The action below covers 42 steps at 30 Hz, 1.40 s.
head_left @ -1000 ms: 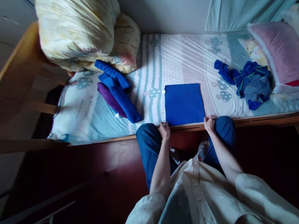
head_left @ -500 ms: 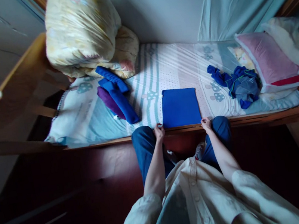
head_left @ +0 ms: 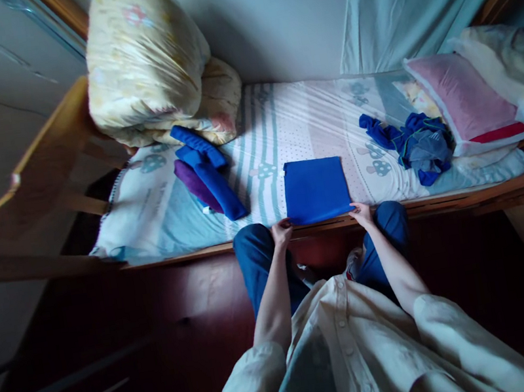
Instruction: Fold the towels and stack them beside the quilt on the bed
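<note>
A flat blue cloth [head_left: 315, 189], folded into a near square, lies at the front edge of the bed. It may be a garment, with a small pale tag at its far left corner. My left hand [head_left: 281, 231] pinches its near left corner, and my right hand [head_left: 361, 213] pinches the near right corner. Between them the near edge bows slightly. Left of it lie rolled blue clothes [head_left: 218, 186] beside a purple rolled piece [head_left: 195, 183]. A crumpled heap of blue and grey clothes [head_left: 420, 144] rests to the right.
The patterned bed sheet [head_left: 290, 125] spreads under everything. A bulky yellow quilt [head_left: 145, 55] is piled at the back left, and a pink pillow [head_left: 465, 94] lies at the right end. A wooden bed rail [head_left: 192, 255] runs along the front. A pale curtain [head_left: 390, 3] hangs behind.
My fingers have moved slightly inward over the near corners of the blue cloth, and its near edge now bows a little. The view has shifted slightly; the other clothes stay put.
</note>
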Tool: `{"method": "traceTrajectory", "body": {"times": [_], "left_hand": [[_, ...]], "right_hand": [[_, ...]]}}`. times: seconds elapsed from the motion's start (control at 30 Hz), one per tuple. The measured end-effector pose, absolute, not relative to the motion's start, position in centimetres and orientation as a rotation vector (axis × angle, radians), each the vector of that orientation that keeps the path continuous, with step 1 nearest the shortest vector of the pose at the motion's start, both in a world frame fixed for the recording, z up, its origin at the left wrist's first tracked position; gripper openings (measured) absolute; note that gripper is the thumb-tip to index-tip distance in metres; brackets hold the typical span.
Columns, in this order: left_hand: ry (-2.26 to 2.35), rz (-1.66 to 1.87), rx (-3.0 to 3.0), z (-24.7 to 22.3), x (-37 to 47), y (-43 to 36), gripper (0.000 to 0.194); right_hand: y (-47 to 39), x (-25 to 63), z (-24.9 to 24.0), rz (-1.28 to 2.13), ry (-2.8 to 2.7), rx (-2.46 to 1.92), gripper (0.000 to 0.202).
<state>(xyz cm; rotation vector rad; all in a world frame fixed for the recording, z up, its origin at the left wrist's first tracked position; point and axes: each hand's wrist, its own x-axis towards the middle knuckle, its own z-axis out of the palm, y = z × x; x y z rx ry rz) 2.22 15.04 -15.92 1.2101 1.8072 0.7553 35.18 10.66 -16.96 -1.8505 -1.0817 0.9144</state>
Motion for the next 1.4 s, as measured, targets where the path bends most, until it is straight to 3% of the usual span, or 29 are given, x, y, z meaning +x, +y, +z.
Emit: {"method": "traceTrajectory", "body": {"times": [0.17,0.3,0.47,0.83,1.4], "left_hand": [[1.857,0.786,1.247,-15.9,1.9,16.0,0.019],[1.777,0.840,1.284,-15.8,2.4,17.0,0.015],[1.598,0.790,1.324,-15.7,2.8,18.4,0.015],[1.926,0.582,1.371,-17.4,2.9,19.9,0.009],[2.079,0.398,1.346,-18.8,3.3,19.7,0.022]], "right_hand": [[11.5,35.2,-16.6,0.824,-1.110,-1.871,0.013],[12.6,34.8,-16.3,0.793,-1.156,-1.752,0.006],[14.2,34.7,-16.5,0.958,-1.144,-1.677,0.011],[15.1,36.4,-18.5,0.905,-1.084,-1.993,0.013],[16.2,35.7,-20.2,0.777,-1.168,-2.307,0.018]]}}
